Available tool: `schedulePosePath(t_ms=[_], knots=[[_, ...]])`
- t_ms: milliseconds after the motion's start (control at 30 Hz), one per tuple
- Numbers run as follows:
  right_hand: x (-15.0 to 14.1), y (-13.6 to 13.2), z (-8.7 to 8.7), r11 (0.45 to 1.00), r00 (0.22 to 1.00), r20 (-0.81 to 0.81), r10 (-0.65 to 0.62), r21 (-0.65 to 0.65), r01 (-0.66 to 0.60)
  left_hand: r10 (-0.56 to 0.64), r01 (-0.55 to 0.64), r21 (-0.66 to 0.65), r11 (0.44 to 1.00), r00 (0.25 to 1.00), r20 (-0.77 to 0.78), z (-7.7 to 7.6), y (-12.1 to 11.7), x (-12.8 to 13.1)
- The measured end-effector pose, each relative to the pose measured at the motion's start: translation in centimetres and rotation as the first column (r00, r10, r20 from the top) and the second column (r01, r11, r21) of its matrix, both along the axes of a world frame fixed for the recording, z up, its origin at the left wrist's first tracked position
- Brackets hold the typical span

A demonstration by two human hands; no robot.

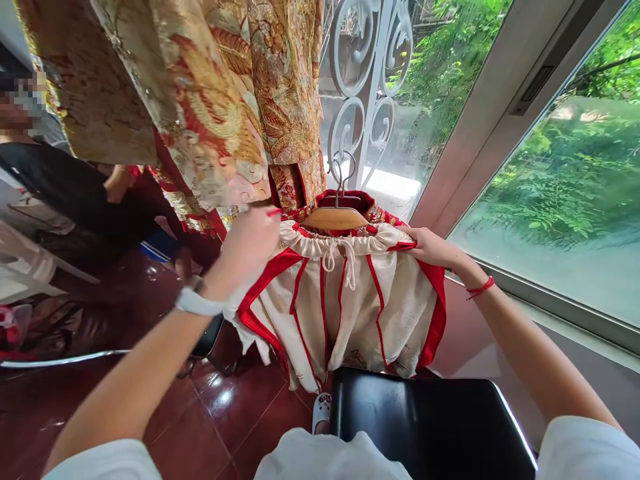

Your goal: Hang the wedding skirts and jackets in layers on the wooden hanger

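Observation:
A cream skirt point(360, 300) with red trim hangs spread between my hands. Its gathered waistband has a white cord point(349, 263) tied at the middle. My left hand point(253, 243), slightly blurred, is closed at the waistband's left end, with a bit of red showing at its fingertips. At the other end, my right hand point(430, 247) pinches the waistband and its red edge. Just behind the waistband is a wooden hanger point(336, 218) with metal hooks, carrying a red embroidered garment point(367, 198).
Gold and red embroidered garments point(215, 107) hang at upper left. A black-seated chair point(400, 413) stands below the skirt. On the right is a sliding window point(560, 173), beside a white scrolled grille point(370, 87). A person in black point(55, 187) is at far left.

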State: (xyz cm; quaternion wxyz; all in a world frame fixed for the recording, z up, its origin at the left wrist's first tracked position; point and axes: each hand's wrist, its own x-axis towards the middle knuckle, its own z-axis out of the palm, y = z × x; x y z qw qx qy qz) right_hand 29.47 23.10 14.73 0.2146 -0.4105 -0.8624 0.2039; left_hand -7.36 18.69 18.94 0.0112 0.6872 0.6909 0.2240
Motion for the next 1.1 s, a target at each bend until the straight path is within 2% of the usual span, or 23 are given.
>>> schedulePosePath(t_ms=[67,133,233,300,367,433,500,567,633,700,800,867,933,1000,1033,1067,1100], knots=[[-0.2,0.0,-0.6,0.999,0.999,0.008,-0.040,0.036,0.040,0.047,-0.044,0.046,0.998,0.997,-0.063,-2.0,-1.8,2.9],[-0.5,0.2,-1.1,0.996,0.998,-0.004,-0.058,0.067,0.059,0.121,-0.116,0.101,0.988,0.992,-0.047,-4.5,-3.3,4.8],[-0.9,0.7,-1.8,0.994,0.998,-0.037,-0.056,0.089,0.059,0.245,-0.250,0.166,0.954,0.968,0.054,-7.7,-4.4,5.5],[-1.2,0.9,-2.1,0.994,0.997,-0.050,-0.051,0.095,0.056,0.327,-0.339,0.163,0.927,0.940,0.094,-9.1,-4.6,5.1],[-1.3,1.0,-2.3,0.991,0.996,-0.060,-0.064,0.110,0.070,0.391,-0.395,0.107,0.912,0.919,0.055,-9.9,-5.0,4.2],[-1.5,1.0,-2.5,0.988,0.994,-0.075,-0.080,0.127,0.089,0.406,-0.405,0.027,0.914,0.913,-0.047,-10.2,-5.8,3.2],[-1.6,1.0,-2.7,0.986,0.992,-0.087,-0.090,0.133,0.102,0.380,-0.389,-0.048,0.920,0.915,-0.137,-10.3,-7.0,2.5],[-1.8,1.0,-2.9,0.986,0.991,-0.094,-0.094,0.130,0.105,0.321,-0.339,-0.103,0.935,0.934,-0.157,-10.4,-8.3,2.4],[-1.9,0.9,-3.1,0.986,0.990,-0.100,-0.095,0.130,0.108,0.262,-0.270,-0.096,0.958,0.961,-0.089,-10.6,-8.9,3.5],[-2.0,0.8,-3.3,0.983,0.988,-0.109,-0.106,0.136,0.120,0.234,-0.233,-0.028,0.972,0.971,0.051,-11.3,-8.7,5.5],[-2.0,0.7,-3.3,0.981,0.986,-0.120,-0.116,0.142,0.132,0.219,-0.258,0.092,0.962,0.926,0.308,-13.2,-6.6,8.7],[-1.9,0.8,-3.3,0.981,0.986,-0.123,-0.111,0.145,0.128,0.173,-0.226,0.083,0.971,0.894,0.412,-14.3,-4.9,9.5],[-1.9,0.9,-3.3,0.980,0.986,-0.120,-0.116,0.151,0.133,0.096,-0.101,-0.011,0.995,0.892,0.441,-14.6,-3.8,8.1],[-2.0,0.9,-3.4,0.978,0.986,-0.112,-0.124,0.153,0.140,-0.017,0.057,-0.073,0.996,0.889,0.457,-13.9,-3.1,4.7],[-2.0,0.9,-3.5,0.978,0.986,-0.110,-0.128,0.153,0.144,-0.062,0.092,-0.041,0.995,0.879,0.472,-13.2,-2.8,2.4],[-2.1,0.9,-3.5,0.977,0.986,-0.109,-0.129,0.153,0.145,-0.061,0.042,0.051,0.998,0.871,0.487,-12.4,-2.4,0.0],[-2.2,0.9,-3.6,0.977,0.986,-0.109,-0.129,0.155,0.145,-0.015,-0.086,0.178,0.980,0.866,0.500,-11.7,-1.9,-2.4]])
